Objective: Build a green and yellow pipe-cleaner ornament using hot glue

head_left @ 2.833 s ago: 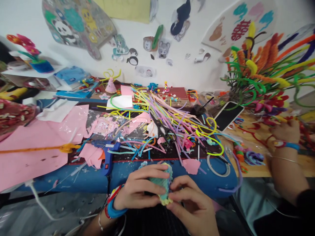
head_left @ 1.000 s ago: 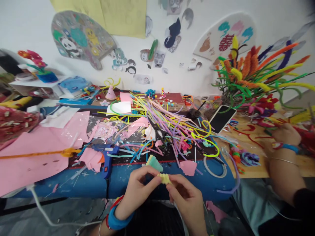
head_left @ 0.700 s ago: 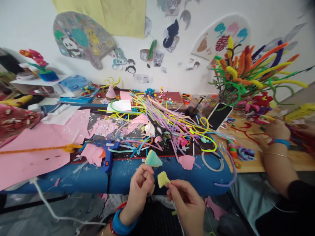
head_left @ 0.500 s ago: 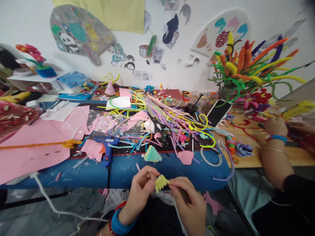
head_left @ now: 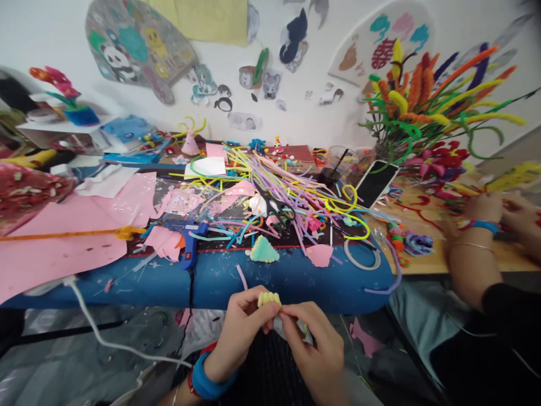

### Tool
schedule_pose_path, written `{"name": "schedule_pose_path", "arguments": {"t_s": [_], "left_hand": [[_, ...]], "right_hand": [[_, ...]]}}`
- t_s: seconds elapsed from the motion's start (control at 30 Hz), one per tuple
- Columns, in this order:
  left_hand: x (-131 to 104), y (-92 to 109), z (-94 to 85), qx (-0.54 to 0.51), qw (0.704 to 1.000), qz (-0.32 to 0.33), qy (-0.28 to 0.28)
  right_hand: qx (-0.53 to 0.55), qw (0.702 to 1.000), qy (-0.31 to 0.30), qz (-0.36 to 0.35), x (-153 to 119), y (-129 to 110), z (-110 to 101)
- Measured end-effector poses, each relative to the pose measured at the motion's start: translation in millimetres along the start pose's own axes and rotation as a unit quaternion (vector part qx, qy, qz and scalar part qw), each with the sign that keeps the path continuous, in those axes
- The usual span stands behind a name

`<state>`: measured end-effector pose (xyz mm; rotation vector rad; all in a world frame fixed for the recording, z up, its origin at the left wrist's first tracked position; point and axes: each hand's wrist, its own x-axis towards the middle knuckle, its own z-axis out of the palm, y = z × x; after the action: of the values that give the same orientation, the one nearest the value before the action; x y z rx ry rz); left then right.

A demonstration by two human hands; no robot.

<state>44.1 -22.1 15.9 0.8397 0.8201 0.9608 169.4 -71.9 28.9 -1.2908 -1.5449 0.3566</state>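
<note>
- Right here in front of me, the left hand [head_left: 243, 322] pinches a small ridged piece of pale-yellow fuzzy chenille [head_left: 269, 299], thumb across its near side.
- The right hand [head_left: 315, 338] has thumb and forefinger drawn narrow at the piece's right end; whether they grip it, I can't tell.
- That little piece sits between both hands, over the wearer's lap, its visible length running roughly left to right, the left hand covering more of it.
- And look straight ahead: a teal triangular wedge with yellow fuzzy edging [head_left: 265, 251] rests on the blue padded table edge [head_left: 329, 287], well apart from the fingers, narrow tip rightward, the left hand nearer.
- Between wedge and left hand, a thin lilac stem [head_left: 242, 277] lies slanted.
- Left of the wedge, a blue plastic glue gun [head_left: 189, 248]; off right, a co-worker's hands [head_left: 484, 210] work separately.
</note>
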Motion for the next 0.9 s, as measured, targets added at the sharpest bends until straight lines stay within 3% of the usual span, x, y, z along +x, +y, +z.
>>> {"name": "schedule_pose_path", "arguments": {"t_s": [0.17,0.37,0.53,0.7,0.9], "left_hand": [[-2,3,-5.7,0.016,1.000,-0.012,-0.017],[-2,10,-20.2,0.092,0.991,-0.054,-0.086],[-6,20,-29.7,0.185,0.966,-0.075,-0.165],[-8,26,-31.5,0.258,0.946,-0.053,-0.189],[-6,26,-34.1,0.270,0.935,-0.067,-0.218]], "right_hand": [[-0.042,0.997,-0.051,-0.026,-1,0,-3],[-0.102,0.984,-0.080,-0.122,0,3,-14],[-0.072,0.980,-0.118,-0.146,1,7,-23],[-0.041,0.970,-0.190,-0.145,0,11,-29],[-0.031,0.965,-0.187,-0.179,2,10,-31]]}}
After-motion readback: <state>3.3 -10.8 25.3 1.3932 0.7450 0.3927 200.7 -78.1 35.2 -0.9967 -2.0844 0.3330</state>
